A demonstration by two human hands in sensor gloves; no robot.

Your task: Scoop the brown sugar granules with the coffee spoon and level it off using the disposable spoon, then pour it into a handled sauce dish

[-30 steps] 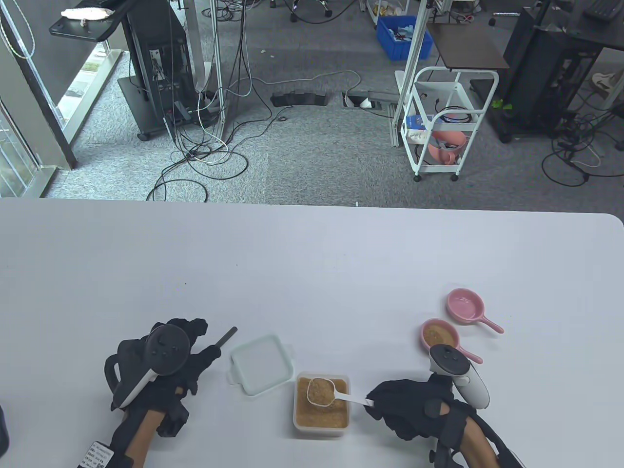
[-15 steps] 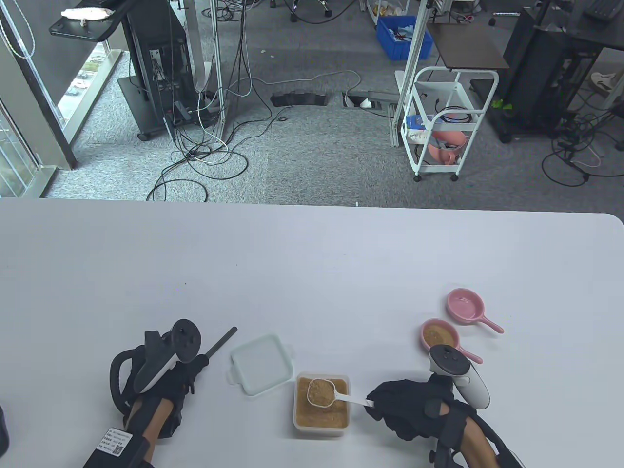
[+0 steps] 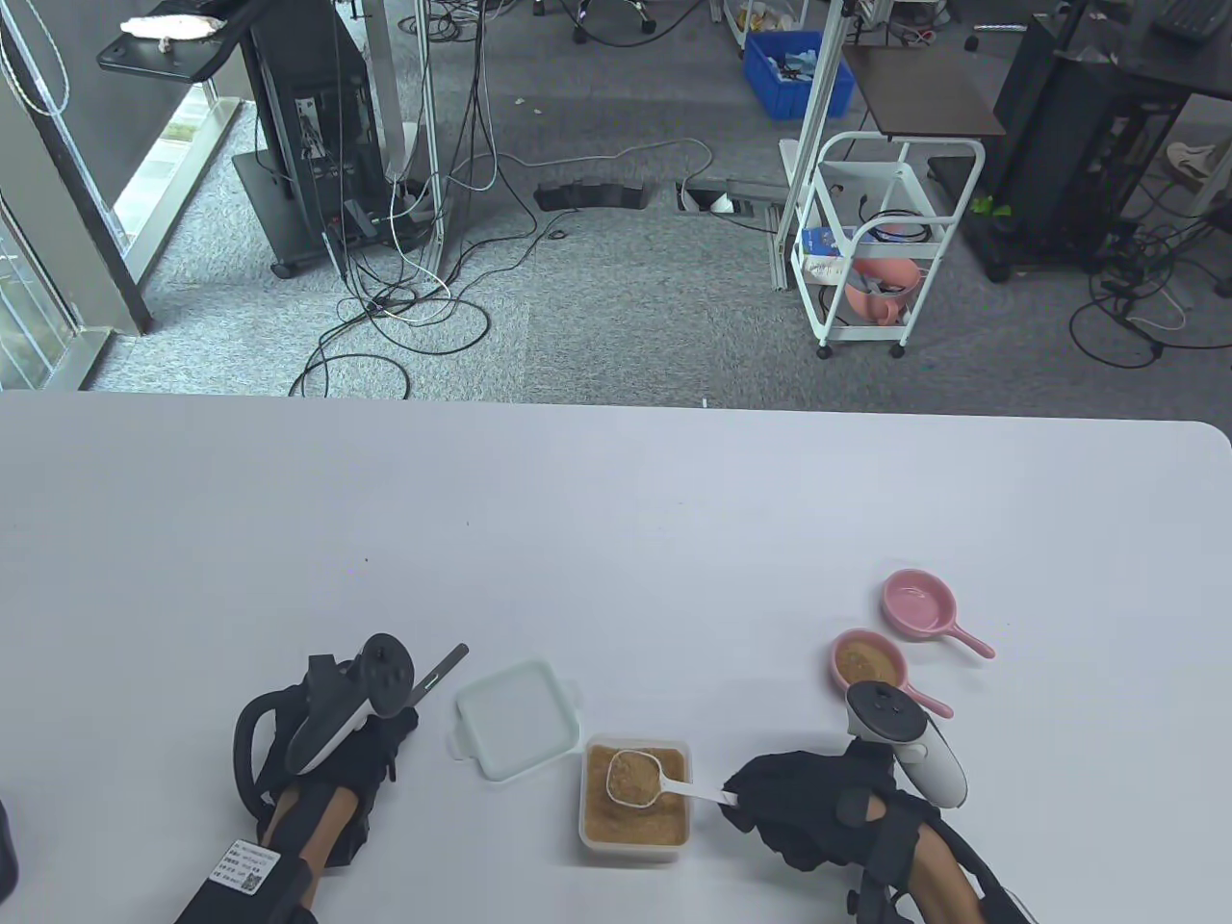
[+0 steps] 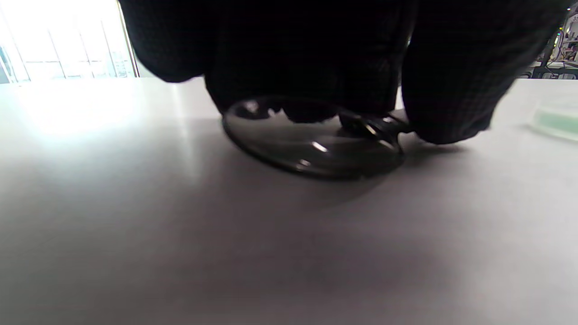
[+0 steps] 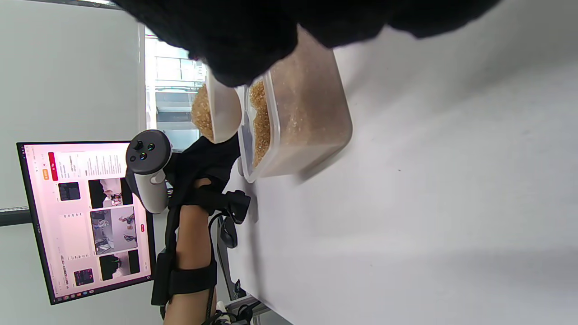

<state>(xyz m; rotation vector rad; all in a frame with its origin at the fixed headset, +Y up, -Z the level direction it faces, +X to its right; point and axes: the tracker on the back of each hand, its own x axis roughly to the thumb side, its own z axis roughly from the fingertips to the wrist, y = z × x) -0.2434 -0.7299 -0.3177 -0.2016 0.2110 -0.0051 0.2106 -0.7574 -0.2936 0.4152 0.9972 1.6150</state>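
table [image 3: 616, 500] has the open sugar tub [image 3: 635, 835] near the front edge | right hand [image 3: 818, 808] pinching the white coffee spoon [image 3: 640, 778], heaped, hovering over the tub, so scoop's done | left hand [image 3: 361, 746] fingers curled around the black disposable spoon [image 3: 438, 672] lying on the table | leveling and pour not started | one pink sauce dish [image 3: 871, 662] already has sugar, farther dish [image 3: 919, 603] looks empty

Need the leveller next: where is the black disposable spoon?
In the table view, the black disposable spoon lies at the near left, under the left hand, just left of the translucent square lid.
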